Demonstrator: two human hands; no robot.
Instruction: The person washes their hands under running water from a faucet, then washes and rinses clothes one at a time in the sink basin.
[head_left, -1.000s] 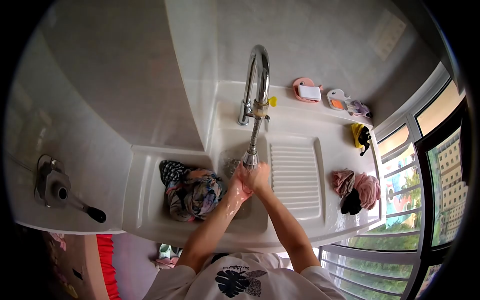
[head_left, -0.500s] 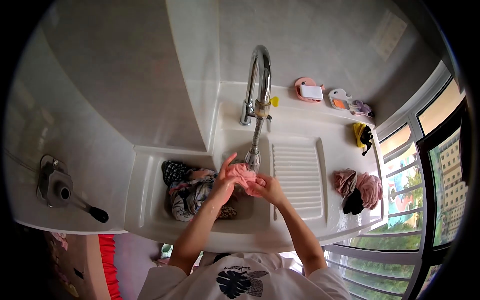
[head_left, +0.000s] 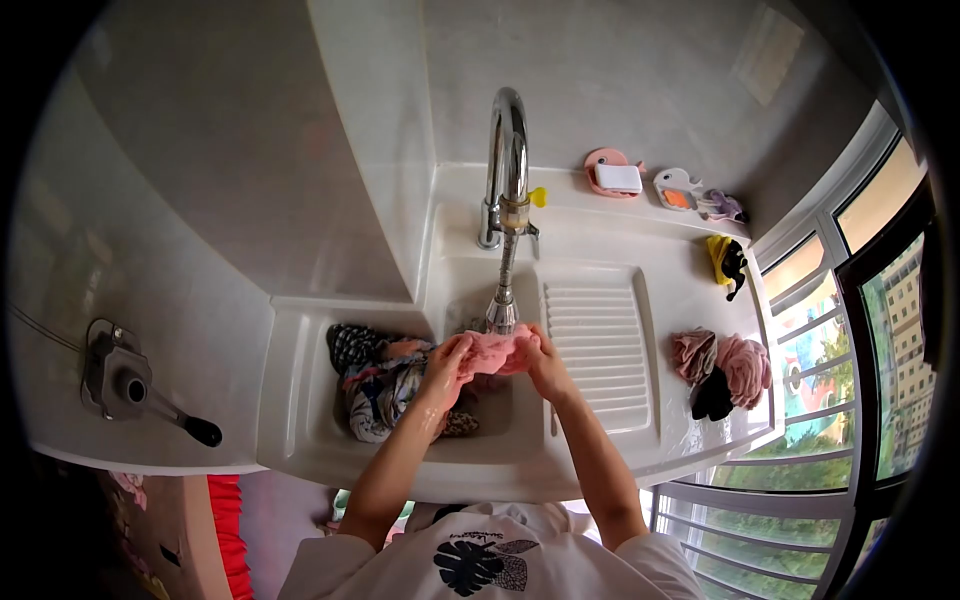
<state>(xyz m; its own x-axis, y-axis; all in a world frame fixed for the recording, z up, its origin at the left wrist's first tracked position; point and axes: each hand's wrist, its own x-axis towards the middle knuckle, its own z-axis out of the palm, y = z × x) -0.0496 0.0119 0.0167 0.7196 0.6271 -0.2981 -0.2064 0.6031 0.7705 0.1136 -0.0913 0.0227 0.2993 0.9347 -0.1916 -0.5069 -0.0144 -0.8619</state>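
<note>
A wet pink cloth [head_left: 492,352] is stretched between my two hands, right beneath the spout of the chrome faucet [head_left: 508,150]. My left hand [head_left: 446,372] grips its left end, and my right hand [head_left: 545,362] has the other end bunched in its fingers. Whether the cloth is a garment I cannot tell. Water runs from the faucet's nozzle [head_left: 502,312] onto it. Below and to the left, a heap of patterned dark and white clothes [head_left: 380,390] lies in the sink basin [head_left: 300,400], close to my left wrist.
A ribbed washboard [head_left: 598,350] is moulded into the sink's right side. Pink and black clothes [head_left: 740,372] lie farther right, with a yellow and black cloth [head_left: 722,262] behind. Two fish-shaped soap dishes [head_left: 612,172] sit on the back ledge. A lever device [head_left: 128,380] stands at left.
My left hand's spread fingers have closed on the cloth. The cloth has gone from bunched to pulled out sideways between both hands, and my right hand has risen slightly.
</note>
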